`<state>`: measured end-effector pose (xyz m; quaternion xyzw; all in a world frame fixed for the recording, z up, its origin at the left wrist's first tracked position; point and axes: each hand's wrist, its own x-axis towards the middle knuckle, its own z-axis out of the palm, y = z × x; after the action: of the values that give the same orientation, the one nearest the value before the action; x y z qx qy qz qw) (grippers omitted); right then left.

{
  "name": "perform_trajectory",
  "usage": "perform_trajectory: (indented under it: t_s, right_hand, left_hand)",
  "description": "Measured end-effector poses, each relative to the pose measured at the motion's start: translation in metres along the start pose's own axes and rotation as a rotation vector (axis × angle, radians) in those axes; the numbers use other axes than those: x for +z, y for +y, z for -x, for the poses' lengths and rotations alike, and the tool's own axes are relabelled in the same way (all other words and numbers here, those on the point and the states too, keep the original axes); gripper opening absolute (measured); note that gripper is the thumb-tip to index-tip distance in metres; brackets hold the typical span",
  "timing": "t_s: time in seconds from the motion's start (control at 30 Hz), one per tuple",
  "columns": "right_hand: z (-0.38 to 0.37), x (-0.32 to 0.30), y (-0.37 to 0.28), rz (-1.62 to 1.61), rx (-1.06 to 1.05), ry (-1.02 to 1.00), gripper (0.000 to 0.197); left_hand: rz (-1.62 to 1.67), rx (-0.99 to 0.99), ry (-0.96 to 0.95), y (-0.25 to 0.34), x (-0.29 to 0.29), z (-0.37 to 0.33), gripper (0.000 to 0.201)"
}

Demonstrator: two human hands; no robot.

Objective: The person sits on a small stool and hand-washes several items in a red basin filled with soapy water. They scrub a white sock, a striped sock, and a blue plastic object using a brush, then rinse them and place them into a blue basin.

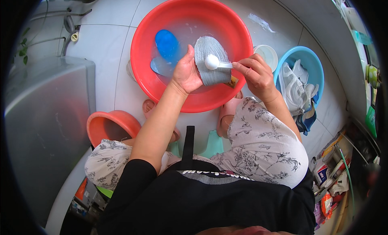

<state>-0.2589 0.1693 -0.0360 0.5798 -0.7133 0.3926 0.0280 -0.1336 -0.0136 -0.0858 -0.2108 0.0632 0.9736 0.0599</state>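
My left hand (187,74), palm up with the thumb raised, supports a grey ribbed insole (208,73) over a large red basin (139,53). My right hand (258,76) pinches the handle of a white measuring scoop (211,62), whose rounded bowl is over the insole. Cloudy water fills the basin. In it lie a bright blue insole (166,43) and a paler blue piece (161,67), partly under the water. By the basin's near right wall, a brownish-yellow object (232,82) shows partly beneath the grey insole; its kind is unclear.
To the right stands a light blue basin (319,71) with white shoes (292,83), beside a white tub (266,55). A smaller orange-red basin (95,128) is by my left knee. A grey appliance (48,125) fills the left side. Assorted packages (327,202) crowd the lower right.
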Motion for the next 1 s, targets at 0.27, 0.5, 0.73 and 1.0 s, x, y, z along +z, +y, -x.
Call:
perform_trajectory:
  t_s: [0.27,0.5,0.73,1.0]
  right_hand:
    - [0.009,-0.009,0.003,-0.171,0.324,0.073,0.024]
    - [0.087,-0.038,0.053,-0.274,1.082,0.642,0.013]
    - [0.046,-0.019,0.03,0.474,0.602,-0.009,0.028]
    - [0.052,0.084,0.01,0.38,0.211,-0.924,0.049]
  left_hand:
    - [-0.015,0.035,-0.015,0.002,-0.001,-0.001,0.073]
    - [-0.002,0.108,-0.054,0.008,-0.007,0.013,0.079]
    - [0.021,0.198,0.017,0.018,-0.006,0.052,0.085]
    - [0.016,0.357,0.025,0.03,0.017,0.099,0.083]
